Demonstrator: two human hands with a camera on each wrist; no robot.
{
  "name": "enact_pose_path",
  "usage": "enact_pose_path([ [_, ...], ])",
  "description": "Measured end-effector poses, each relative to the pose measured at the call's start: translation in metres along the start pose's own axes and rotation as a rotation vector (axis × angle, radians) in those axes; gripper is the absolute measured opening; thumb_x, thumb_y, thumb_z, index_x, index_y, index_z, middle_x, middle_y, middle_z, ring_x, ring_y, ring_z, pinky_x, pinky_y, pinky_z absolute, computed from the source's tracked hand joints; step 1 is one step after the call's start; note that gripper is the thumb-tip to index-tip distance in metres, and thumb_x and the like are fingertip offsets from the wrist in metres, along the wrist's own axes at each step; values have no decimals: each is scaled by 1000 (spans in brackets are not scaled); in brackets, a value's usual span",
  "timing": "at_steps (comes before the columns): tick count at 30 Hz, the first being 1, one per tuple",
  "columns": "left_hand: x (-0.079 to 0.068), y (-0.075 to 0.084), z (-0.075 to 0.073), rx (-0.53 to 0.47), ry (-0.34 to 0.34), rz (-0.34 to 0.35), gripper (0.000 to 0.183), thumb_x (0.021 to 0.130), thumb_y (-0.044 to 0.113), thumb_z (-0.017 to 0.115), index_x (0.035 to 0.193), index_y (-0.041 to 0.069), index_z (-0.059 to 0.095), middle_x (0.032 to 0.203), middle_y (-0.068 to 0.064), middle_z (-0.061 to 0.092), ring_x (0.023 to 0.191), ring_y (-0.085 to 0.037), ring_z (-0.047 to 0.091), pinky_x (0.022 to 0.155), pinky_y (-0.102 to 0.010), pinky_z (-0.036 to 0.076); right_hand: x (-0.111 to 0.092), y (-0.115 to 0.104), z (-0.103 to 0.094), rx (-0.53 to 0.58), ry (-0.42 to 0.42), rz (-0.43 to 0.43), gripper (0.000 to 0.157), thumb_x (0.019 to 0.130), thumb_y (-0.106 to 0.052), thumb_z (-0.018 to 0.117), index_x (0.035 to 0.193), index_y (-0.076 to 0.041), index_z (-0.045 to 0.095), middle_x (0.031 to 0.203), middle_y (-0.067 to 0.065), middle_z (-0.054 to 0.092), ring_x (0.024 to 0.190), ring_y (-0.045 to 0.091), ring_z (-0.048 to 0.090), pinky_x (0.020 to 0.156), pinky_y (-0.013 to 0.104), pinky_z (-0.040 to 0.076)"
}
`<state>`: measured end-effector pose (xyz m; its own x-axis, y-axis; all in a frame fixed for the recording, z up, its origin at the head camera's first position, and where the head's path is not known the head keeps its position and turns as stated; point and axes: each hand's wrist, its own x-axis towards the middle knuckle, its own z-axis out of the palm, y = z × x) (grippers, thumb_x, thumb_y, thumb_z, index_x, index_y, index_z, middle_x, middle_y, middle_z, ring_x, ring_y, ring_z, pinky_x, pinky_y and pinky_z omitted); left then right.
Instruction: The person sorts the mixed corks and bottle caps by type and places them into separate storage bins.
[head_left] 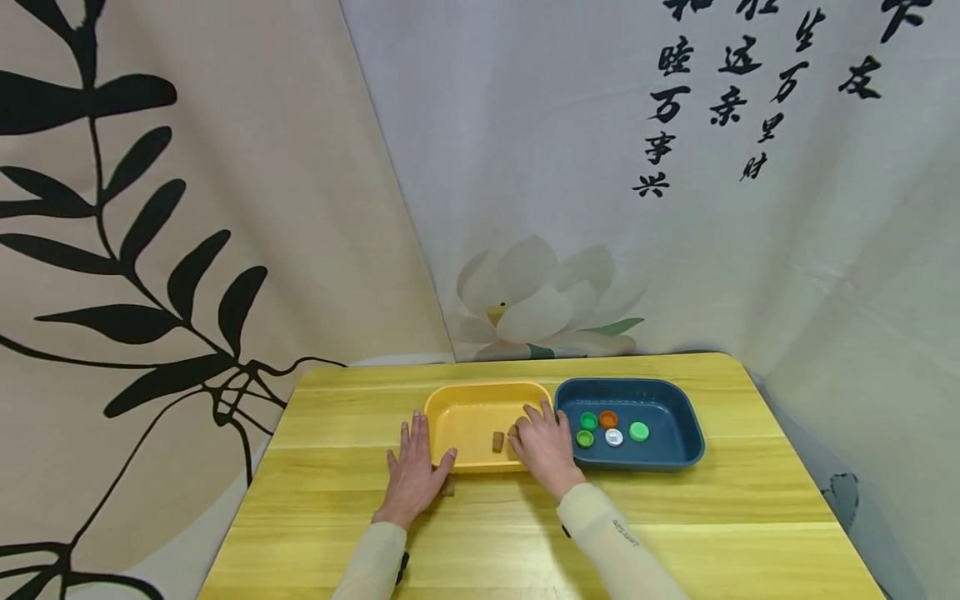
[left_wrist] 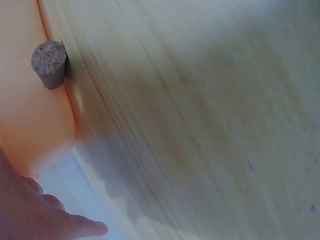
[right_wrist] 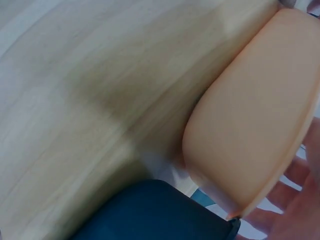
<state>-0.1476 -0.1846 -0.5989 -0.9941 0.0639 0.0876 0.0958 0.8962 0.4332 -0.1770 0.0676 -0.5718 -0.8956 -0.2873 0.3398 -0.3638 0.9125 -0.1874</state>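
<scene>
My left hand (head_left: 412, 479) lies with straight fingers along the left end of the yellow tray (head_left: 472, 395), its thumb over the front rim. Beside that thumb, on the table against the tray's front wall, is a cork stopper (left_wrist: 48, 65). Inside the tray, towards the right, lies another cork stopper (head_left: 498, 442). My right hand (head_left: 546, 446) reaches over the tray's right end. Its thumb and index finger pinch a small brown cork stopper (head_left: 513, 432), mostly hidden by the fingers. The other fingers extend over the right rim.
Right of the yellow tray stands a dark blue tray (head_left: 675, 408) holding several round caps, among them an orange cap (head_left: 608, 419) and a white cap (head_left: 613, 437); the others are green. Both trays stand on a wooden table (head_left: 712, 533), with printed curtains (head_left: 525, 167) behind.
</scene>
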Motion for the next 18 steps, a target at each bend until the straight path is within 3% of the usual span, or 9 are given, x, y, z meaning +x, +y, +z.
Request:
enact_pose_path([
  [3, 1, 1, 1, -6, -3, 5, 91, 94, 69, 32, 155, 6, 6, 162, -7, 1, 147, -32, 2, 104, -73, 12, 0, 1, 0, 5, -30, 15, 26, 87, -38, 71, 100, -15, 75, 127, 10, 62, 132, 40, 40, 101, 67, 30],
  [8, 2, 2, 1, -7, -1, 11, 91, 95, 67, 32, 155, 5, 6, 162, -7, 1, 146, -33, 2, 104, -73, 13, -10, 6, -6, 14, -4, 23, 39, 90, -42, 67, 117, -14, 70, 136, 11, 56, 137, 39, 33, 105, 68, 22],
  [18, 1, -1, 0, 3, -9, 11, 91, 95, 67, 32, 155, 4, 5, 162, -9, -1, 146, -35, 2, 103, -73, 12, -61, 20, -28, 140, 80, 18, 59, 94, -45, 60, 143, -15, 49, 151, 6, 40, 143, 31, 23, 109, 60, 22],
])
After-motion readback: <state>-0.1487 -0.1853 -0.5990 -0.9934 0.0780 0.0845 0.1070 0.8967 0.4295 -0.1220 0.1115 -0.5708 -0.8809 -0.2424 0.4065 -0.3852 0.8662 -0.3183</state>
